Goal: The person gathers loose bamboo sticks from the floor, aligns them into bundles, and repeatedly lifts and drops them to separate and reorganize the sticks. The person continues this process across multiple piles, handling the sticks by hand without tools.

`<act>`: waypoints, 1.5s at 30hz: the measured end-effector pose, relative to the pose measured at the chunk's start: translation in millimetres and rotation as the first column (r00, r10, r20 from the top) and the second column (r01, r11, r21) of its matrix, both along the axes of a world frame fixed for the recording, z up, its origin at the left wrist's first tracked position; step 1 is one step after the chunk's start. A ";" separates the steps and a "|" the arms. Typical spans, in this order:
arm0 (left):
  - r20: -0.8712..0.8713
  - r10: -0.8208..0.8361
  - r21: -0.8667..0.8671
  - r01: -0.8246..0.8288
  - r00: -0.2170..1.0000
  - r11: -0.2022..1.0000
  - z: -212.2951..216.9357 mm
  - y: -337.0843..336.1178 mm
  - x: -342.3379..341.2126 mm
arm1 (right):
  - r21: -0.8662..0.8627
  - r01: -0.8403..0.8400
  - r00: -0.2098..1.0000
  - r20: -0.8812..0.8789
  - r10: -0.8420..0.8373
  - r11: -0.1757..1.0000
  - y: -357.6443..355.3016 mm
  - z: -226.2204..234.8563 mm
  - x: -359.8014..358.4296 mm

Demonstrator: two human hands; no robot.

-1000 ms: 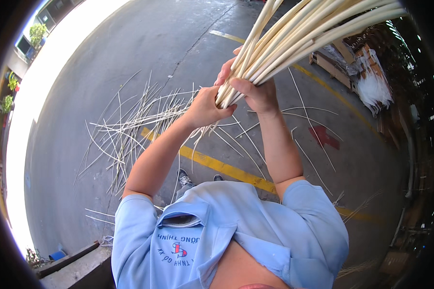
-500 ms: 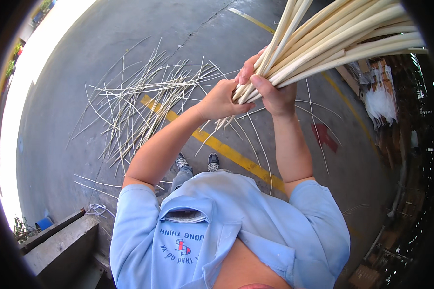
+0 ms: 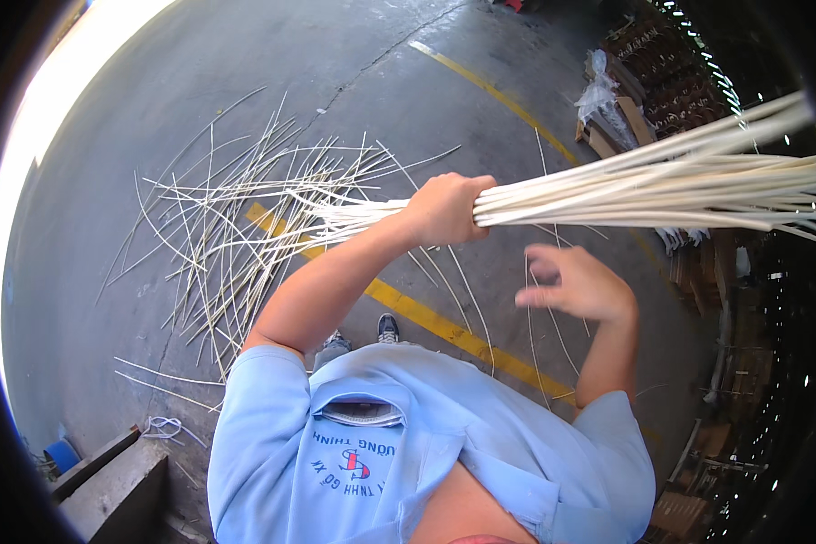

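Note:
A thick bundle of long pale rattan canes (image 3: 644,195) stretches out to the right, held in the air across my front. My left hand (image 3: 451,208) is wrapped around it, with shorter cane ends sticking out to the left of the fist. Below the bundle, my right hand (image 3: 576,283) is off the canes, its fingers curved and apart with nothing between them. Under and beyond my left arm, many loose thin canes (image 3: 218,218) lie crisscrossed on the floor. The bundle's far right end blurs near the rim of the view.
Yellow lines (image 3: 444,331) cross the grey concrete floor (image 3: 372,100). Cardboard and clear plastic wrap (image 3: 600,95) stand at the far right, beside stacked goods (image 3: 671,82). A metal-edged block (image 3: 118,490) is at the lower left, with a white cord (image 3: 165,426) near it.
My right hand has let go of the bundle and dropped below it. The bundle has swung from slanting up to nearly level, still in my left hand.

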State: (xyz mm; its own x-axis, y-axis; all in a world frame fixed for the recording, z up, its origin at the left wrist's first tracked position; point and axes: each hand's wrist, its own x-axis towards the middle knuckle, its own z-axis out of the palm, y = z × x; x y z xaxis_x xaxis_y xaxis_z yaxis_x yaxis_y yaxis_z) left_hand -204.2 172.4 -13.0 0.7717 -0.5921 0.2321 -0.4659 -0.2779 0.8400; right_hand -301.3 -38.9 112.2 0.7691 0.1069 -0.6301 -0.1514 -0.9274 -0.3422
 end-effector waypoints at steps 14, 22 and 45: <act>0.303 -0.331 0.459 0.168 0.894 0.872 -88.6 8.6 -58.2 | 0.247 0.090 0.891 -0.453 0.033 0.965 35.0 -158.6 31.8; 0.384 -0.237 0.355 0.095 0.892 0.930 -110.9 65.6 -80.7 | 0.356 0.274 0.890 -0.446 -0.095 0.894 73.3 -211.1 -7.8; 0.315 0.841 -0.196 -0.898 -0.439 -0.395 -148.2 218.3 -66.3 | 0.416 0.245 0.968 -0.155 -0.197 0.876 -13.7 -241.1 -88.0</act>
